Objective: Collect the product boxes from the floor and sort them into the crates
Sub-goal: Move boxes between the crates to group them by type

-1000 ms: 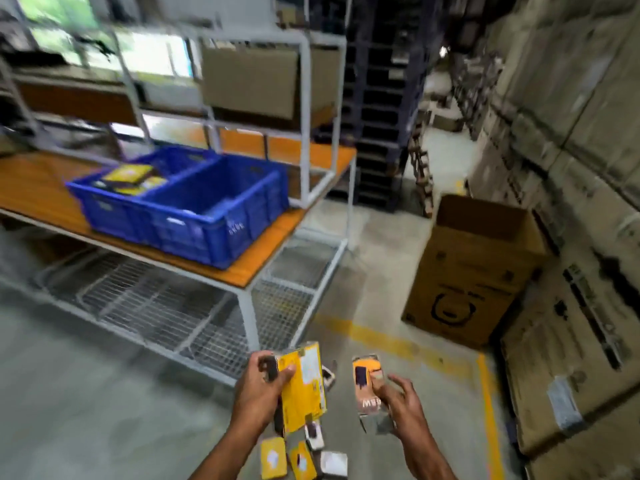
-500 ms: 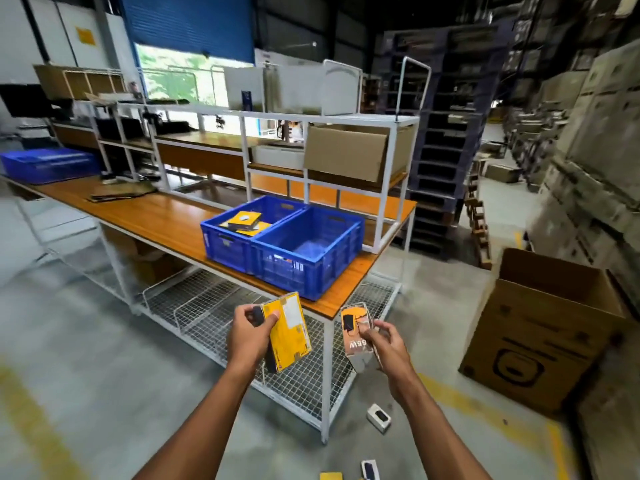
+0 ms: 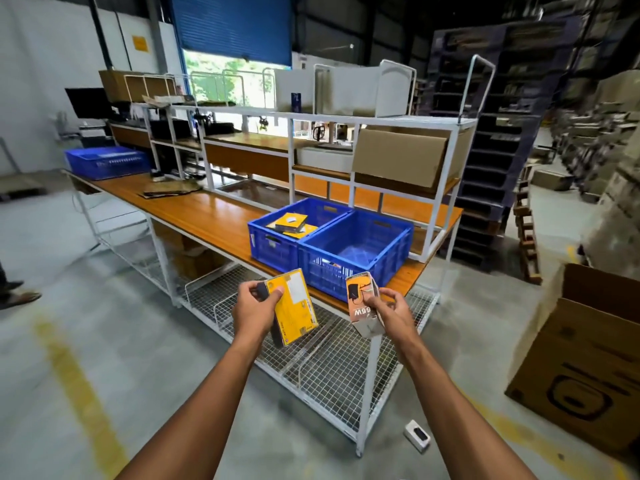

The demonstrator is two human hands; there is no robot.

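My left hand grips a flat yellow box, with a dark box tucked behind it. My right hand holds an orange-and-white box marked 65W by its right side. Both are held up just in front of the bench edge. On the bench stand two blue crates side by side. The left crate holds yellow boxes. The right crate looks nearly bare inside. A small white box lies on the floor by the bench leg.
The wooden bench has a white shelf frame on top and wire racks beneath. An open cardboard carton stands on the floor at the right. Another blue crate sits at the bench's far left end. A person's feet show at the left edge.
I have risen from the floor and my view has lifted toward the bench. Both hands have carried their boxes up and closer to the two crates.
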